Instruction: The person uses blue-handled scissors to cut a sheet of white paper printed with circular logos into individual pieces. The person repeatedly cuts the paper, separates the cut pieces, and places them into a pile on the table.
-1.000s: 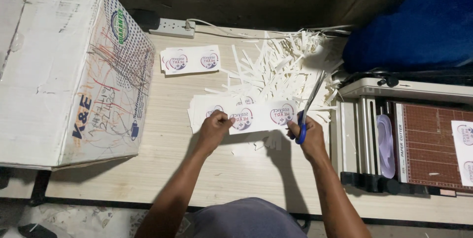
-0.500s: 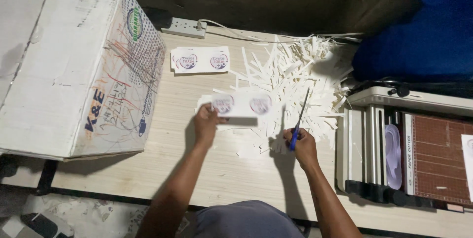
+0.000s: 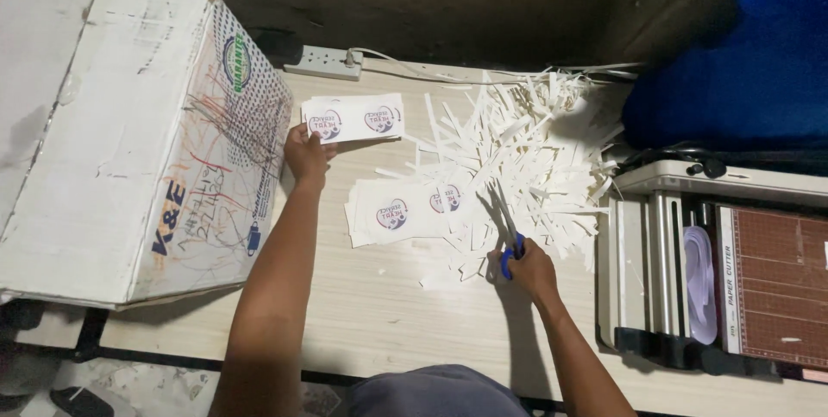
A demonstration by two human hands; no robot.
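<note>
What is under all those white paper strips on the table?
Under the edge of the paper strips lies a stack of printed label sheets, partly covered. The scissors in the right hand rest there too. Anything deeper in the heap is hidden.

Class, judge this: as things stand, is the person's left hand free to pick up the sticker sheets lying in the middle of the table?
Probably yes: the left hand rests at the far stack, and bare tabletop lies between it and the middle sheets.

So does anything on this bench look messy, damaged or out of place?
Yes: a loose heap of white paper offcut strips sprawls across the pale wooden tabletop, partly over uncut sheets of round printed stickers. The big white cardboard box is scuffed and scribbled.
</note>
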